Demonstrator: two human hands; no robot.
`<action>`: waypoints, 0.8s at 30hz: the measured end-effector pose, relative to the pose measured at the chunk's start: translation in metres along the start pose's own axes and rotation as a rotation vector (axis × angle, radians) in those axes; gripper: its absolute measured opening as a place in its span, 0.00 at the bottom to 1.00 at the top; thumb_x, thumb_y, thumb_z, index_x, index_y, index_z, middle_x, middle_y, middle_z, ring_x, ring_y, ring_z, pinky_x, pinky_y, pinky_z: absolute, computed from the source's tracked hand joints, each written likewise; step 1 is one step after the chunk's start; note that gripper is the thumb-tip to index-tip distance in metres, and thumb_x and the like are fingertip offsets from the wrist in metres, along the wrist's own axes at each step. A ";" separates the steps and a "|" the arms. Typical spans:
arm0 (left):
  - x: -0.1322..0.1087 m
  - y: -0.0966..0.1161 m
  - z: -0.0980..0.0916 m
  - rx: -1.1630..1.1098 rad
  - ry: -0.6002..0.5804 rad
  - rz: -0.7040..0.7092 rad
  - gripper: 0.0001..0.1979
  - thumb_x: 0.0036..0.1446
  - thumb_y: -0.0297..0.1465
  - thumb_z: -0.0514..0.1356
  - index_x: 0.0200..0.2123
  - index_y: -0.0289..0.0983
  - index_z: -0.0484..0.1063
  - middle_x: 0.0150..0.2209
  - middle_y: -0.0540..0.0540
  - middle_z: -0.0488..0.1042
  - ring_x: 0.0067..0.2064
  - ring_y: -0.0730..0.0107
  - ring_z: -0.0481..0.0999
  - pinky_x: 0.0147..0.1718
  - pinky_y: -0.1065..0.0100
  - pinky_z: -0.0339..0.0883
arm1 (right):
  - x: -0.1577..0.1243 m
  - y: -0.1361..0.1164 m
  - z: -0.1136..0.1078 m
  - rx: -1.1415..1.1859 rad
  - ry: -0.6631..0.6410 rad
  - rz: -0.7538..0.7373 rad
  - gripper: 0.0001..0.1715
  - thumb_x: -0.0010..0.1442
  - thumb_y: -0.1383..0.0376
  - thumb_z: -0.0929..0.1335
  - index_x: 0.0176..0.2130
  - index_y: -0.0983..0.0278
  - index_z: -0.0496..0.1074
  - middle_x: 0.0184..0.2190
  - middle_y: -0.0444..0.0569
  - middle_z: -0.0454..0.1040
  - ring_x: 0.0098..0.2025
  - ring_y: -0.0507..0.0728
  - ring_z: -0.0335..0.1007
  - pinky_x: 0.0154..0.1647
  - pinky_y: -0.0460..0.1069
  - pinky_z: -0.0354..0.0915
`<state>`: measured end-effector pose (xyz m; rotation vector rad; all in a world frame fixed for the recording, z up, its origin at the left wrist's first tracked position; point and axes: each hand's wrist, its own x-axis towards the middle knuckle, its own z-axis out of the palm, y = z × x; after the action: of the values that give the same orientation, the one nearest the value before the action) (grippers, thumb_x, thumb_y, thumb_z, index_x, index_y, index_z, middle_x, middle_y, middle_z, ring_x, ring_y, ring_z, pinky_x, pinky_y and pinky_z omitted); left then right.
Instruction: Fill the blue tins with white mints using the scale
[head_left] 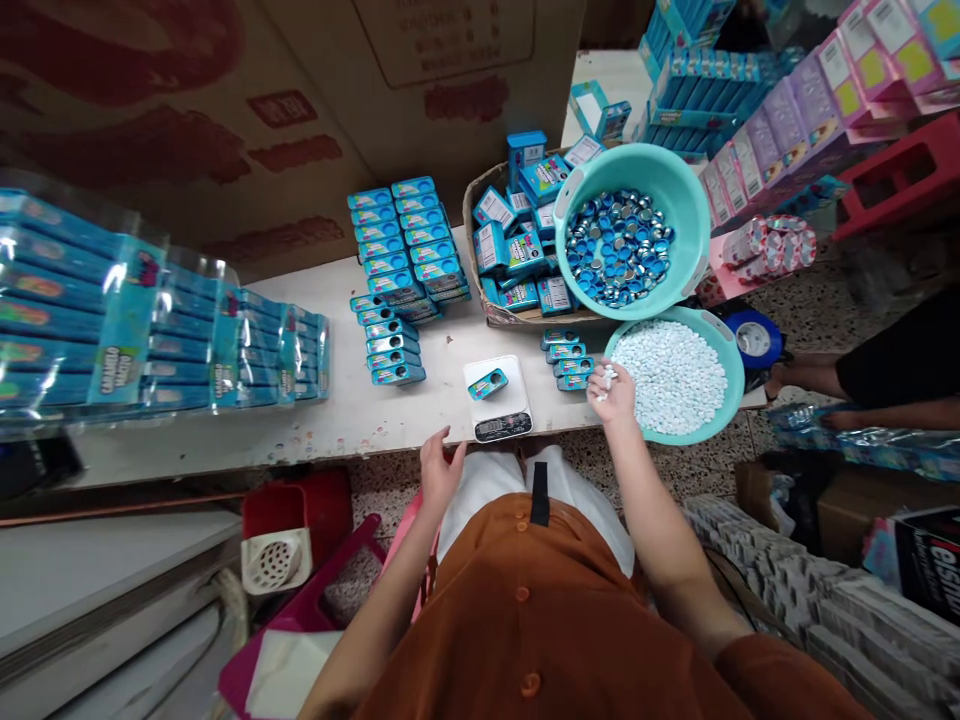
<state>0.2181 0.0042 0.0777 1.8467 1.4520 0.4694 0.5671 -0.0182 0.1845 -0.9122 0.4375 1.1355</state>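
Note:
My right hand (613,398) holds several small white candies (607,376) in its curled fingers, beside a turquoise basin (735,358) full of white candies (671,378). My left hand (439,470) is at the table's front edge with thumb and fingers apart, holding nothing. Between the hands stands a white digital scale (517,386). On its plate lies a blue tin (487,384) with a dark round opening. A short row of blue tins (568,362) sits just left of my right hand.
Blue tins (394,345) stand in rows on the table (352,415). Behind the scale, a cardboard box (517,319) holds more tins, and a second turquoise basin (694,215) holds blue and silver caps (619,245). Wrapped packs (150,330) line the left. Another person's arm (892,417) shows at right.

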 end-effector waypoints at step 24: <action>0.038 -0.047 -0.046 -0.050 -0.119 0.020 0.18 0.59 0.38 0.56 0.51 0.38 0.65 0.48 0.40 0.71 0.52 0.55 0.68 0.53 0.55 0.61 | 0.068 0.177 0.081 -0.388 0.226 -0.459 0.23 0.58 0.49 0.64 0.24 0.62 0.58 0.17 0.37 0.58 0.16 0.45 0.55 0.15 0.41 0.53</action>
<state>0.1666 0.0598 0.0689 1.8201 1.3320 0.3948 0.4214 0.1091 0.1126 -1.4064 0.1720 0.7050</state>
